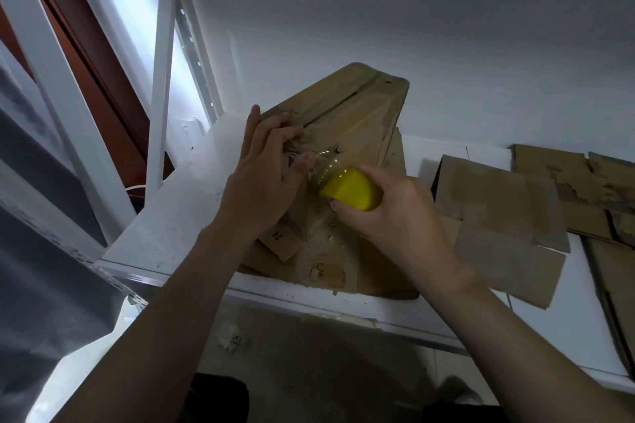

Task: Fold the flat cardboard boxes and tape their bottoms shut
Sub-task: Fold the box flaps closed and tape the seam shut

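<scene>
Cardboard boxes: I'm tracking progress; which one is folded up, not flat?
The box under the left hand, where the right hand holds a yellow tape dispenser; it stands raised, while the cardboard sheets to its right lie flat.

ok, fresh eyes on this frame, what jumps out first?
The yellow tape dispenser, mid-frame, gripped by the right hand against the box. The left hand presses on that box, which stands on the white table. Flat cardboard lies on the table to the right.
</scene>
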Demonstrator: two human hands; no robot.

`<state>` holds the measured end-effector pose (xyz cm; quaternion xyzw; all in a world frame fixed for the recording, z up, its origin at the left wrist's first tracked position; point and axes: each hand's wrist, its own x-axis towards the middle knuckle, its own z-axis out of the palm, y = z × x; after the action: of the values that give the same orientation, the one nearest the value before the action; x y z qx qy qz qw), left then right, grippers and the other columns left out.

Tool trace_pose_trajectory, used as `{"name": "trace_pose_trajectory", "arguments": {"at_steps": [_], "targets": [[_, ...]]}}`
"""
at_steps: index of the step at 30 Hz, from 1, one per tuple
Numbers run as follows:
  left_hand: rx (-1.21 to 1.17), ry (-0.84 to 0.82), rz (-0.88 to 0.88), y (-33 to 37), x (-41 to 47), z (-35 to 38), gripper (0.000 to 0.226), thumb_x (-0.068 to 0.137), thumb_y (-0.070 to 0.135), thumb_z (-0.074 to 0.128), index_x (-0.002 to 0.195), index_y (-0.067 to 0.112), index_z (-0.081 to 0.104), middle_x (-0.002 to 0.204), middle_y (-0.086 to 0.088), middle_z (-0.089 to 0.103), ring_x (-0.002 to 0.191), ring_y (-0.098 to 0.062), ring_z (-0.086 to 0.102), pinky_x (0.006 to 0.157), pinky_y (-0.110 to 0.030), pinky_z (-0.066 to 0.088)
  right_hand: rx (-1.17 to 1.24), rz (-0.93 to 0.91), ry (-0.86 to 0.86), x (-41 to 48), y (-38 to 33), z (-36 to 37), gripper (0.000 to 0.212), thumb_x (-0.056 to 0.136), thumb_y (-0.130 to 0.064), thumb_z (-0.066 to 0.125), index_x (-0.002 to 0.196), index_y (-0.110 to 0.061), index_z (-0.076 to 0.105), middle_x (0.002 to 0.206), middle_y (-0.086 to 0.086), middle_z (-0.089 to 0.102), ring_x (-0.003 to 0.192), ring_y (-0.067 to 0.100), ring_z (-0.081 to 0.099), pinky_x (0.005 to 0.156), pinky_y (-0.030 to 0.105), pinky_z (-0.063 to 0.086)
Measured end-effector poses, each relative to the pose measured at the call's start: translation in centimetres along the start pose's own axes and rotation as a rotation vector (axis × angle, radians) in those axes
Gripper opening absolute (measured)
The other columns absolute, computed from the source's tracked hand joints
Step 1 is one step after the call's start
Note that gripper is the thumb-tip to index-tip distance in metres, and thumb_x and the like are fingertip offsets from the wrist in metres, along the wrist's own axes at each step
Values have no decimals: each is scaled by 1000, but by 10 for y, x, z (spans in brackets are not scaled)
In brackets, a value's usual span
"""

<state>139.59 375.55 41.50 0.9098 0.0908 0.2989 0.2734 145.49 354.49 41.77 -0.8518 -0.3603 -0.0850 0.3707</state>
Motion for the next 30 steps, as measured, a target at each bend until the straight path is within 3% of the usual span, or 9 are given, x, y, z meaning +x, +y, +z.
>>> {"name": "trace_pose_trajectory", "arguments": {"at_steps": [5,7,10,14,18,21,24,27,30], "targets": [[-9,49,-44,4,4,8,77,81,73,49,133,15,53,153,-1,39,155,-20,10,109,-25,21,-14,2,-40,15,1,7,48,79,-51,79,121,-31,67,88,-19,57,67,-8,46,65,10,36],[-33,79,-79,5,5,12,82,73,74,58,129,15,53,151,-2,39,153,-24,13,108,-31,28,3,-11,-48,19,-1,11,45,79,-50,79,119,-32,67,88,-16,62,69,-2,49,65,13,40],[-75,147,-117,7,9,15,78,68,73,64,121,17,58,143,-2,45,138,-24,38,100,-34,44,20,-5,-52,21,1,13,47,80,-52,78,121,-33,65,96,-11,69,78,1,54,68,21,49],[-57,222,-55,5,10,14,66,71,73,67,110,20,67,130,4,59,123,-22,52,94,-28,41,50,-3,-86,21,7,11,50,79,-58,76,122,-40,62,92,-19,64,83,-5,59,69,20,49],[-67,250,-35,6,7,14,52,75,62,73,103,17,70,122,1,65,118,-24,57,96,-38,49,118,5,-137,19,12,10,61,74,-68,73,128,-44,58,102,-22,64,93,-3,58,77,23,51],[-86,311,21,9,5,10,46,77,51,79,101,11,74,114,-2,69,111,-23,61,96,-47,51,148,-52,-124,16,12,5,69,75,-69,72,136,-45,50,118,-27,57,102,-8,52,83,18,47],[-157,353,44,8,5,2,45,78,50,79,101,11,76,112,-2,70,109,-22,63,91,-49,53,142,-153,-91,11,9,-2,67,80,-65,70,139,-41,49,126,-20,57,109,-2,52,83,25,50],[-239,359,56,6,5,-5,41,79,51,80,100,16,75,108,-1,70,105,-15,64,85,-42,56,75,-296,-34,5,7,-7,57,84,-55,74,132,-28,59,115,-4,60,101,14,58,73,39,52],[-235,253,110,2,5,-6,44,74,49,84,99,14,74,109,-1,69,106,-13,64,88,-40,55,25,-324,-6,0,7,-7,50,85,-52,76,122,-21,68,108,-3,63,94,16,62,69,40,52]]}}
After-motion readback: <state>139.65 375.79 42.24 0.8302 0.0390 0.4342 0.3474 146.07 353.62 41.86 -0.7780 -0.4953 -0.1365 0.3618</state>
